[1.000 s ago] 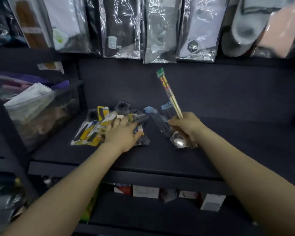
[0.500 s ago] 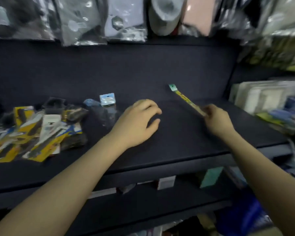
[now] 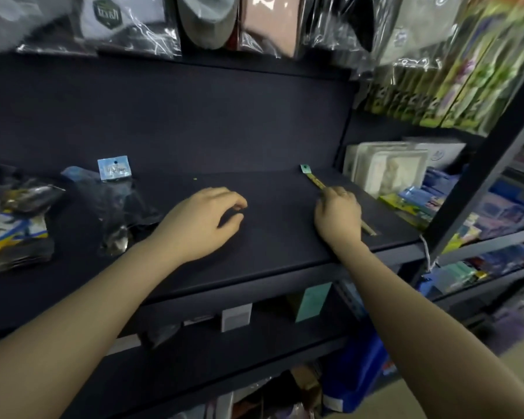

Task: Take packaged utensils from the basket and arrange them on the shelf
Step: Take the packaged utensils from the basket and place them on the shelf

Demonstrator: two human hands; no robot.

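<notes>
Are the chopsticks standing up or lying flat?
Lying flat. The chopstick pack rests lengthwise on the dark shelf, its green tag pointing to the back, with the right hand holding its near part.

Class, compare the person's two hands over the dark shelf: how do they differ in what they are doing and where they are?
The right hand grips a packaged pair of chopsticks lying on the shelf; the left hand holds nothing, its fingers loosely curled. The right hand is near the shelf's right end; the left hand is mid-shelf, closer to the packaged spoons. Both are bare and reach over the same shelf.
</notes>
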